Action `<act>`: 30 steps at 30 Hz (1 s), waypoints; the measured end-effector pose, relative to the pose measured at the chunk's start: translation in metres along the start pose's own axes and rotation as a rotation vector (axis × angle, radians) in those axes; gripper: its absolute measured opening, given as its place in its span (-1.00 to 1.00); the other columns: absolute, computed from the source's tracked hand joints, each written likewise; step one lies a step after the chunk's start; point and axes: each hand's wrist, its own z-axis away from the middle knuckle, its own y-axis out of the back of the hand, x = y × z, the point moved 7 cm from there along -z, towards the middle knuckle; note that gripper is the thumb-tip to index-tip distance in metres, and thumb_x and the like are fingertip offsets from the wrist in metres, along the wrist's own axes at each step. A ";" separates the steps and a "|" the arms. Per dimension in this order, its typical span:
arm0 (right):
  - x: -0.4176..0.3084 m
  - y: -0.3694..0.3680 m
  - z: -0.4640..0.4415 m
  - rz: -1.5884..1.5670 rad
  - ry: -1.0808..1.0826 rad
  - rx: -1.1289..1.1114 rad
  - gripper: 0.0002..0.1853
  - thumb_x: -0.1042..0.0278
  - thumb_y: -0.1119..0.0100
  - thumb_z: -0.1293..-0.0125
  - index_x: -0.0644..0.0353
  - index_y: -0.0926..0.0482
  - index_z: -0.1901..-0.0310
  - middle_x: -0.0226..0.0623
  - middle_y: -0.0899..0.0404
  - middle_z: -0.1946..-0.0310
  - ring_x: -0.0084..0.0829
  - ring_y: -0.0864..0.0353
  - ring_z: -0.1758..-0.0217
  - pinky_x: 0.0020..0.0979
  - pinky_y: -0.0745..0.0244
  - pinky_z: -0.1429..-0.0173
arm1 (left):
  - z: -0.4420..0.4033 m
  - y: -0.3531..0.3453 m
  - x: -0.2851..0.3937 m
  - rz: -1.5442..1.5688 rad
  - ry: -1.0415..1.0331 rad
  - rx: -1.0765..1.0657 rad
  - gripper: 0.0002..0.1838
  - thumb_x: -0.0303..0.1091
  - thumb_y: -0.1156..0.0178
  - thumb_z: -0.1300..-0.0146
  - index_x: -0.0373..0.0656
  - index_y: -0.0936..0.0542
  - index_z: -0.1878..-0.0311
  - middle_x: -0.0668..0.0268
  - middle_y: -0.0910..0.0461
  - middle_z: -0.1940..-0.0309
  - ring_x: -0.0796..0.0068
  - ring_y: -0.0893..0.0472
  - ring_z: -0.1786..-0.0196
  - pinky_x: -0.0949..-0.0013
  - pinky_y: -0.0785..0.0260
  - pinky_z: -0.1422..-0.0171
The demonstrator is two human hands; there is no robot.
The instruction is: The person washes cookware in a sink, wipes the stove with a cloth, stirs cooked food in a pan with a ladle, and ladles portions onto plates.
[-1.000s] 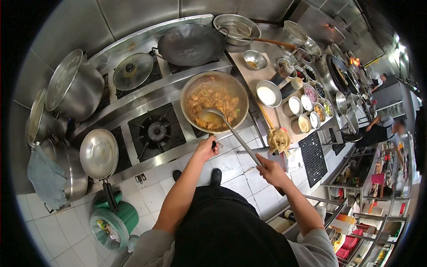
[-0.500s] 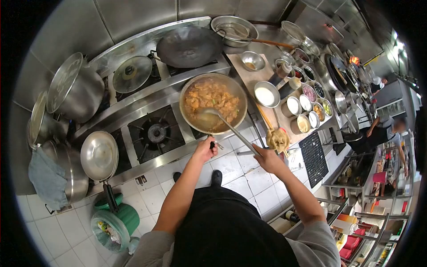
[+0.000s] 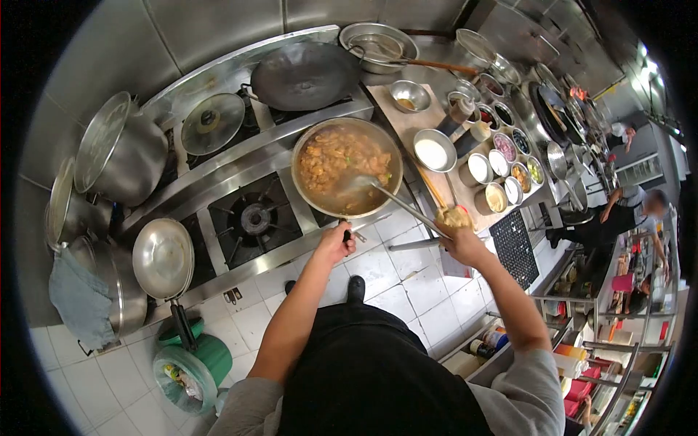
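A frying pan full of steaming brown stew sits on the front of the stove. My left hand is closed around its handle, below the near rim. My right hand grips the end of a long metal ladle. The ladle's bowl lies in the right side of the stew, partly under steam. Just beyond my right hand, a pale yellowish cloth-like item shows at the counter's edge, partly hidden by the hand.
Left of the pan is a bare burner; behind stands a black wok. A board on the right carries a bowl of white liquid, bottles and several small ingredient containers. Stacked pans and large pots stand left. A co-worker is at right.
My right hand has moved right and slightly up, drawing the ladle's bowl rightward through the stew. My left hand stays on the pan handle.
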 end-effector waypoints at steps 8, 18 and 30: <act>-0.021 0.022 -0.025 -0.076 -0.116 0.250 -0.49 0.34 -0.12 -0.40 0.23 -0.40 -0.36 0.30 -0.59 0.38 0.17 -0.65 0.29 0.01 -0.52 0.12 | 0.003 -0.009 -0.001 -0.026 -0.010 -0.002 -0.83 -0.28 -0.13 -0.37 -0.13 -0.39 0.28 0.31 -0.41 0.50 0.48 -0.34 0.57 0.35 -0.24 0.48; -0.038 -0.078 -0.026 -0.543 -0.316 0.190 -0.46 0.31 -0.08 -0.43 0.18 -0.34 -0.42 0.28 -0.59 0.39 0.16 -0.65 0.37 -0.07 -0.54 0.25 | -0.008 -0.005 -0.005 0.045 -0.001 -0.012 -0.82 -0.37 -0.19 -0.30 -0.21 -0.38 0.27 0.23 -0.40 0.49 0.47 -0.34 0.60 0.36 -0.21 0.52; -0.031 -0.077 -0.065 -0.295 -0.099 0.238 -0.46 0.29 -0.11 -0.41 0.28 -0.36 -0.37 0.28 -0.61 0.34 0.17 -0.67 0.20 -0.09 -0.53 0.02 | -0.003 -0.005 -0.002 0.022 0.000 -0.049 -0.80 -0.33 -0.20 -0.32 -0.18 -0.39 0.30 0.26 -0.41 0.51 0.48 -0.34 0.60 0.34 -0.22 0.50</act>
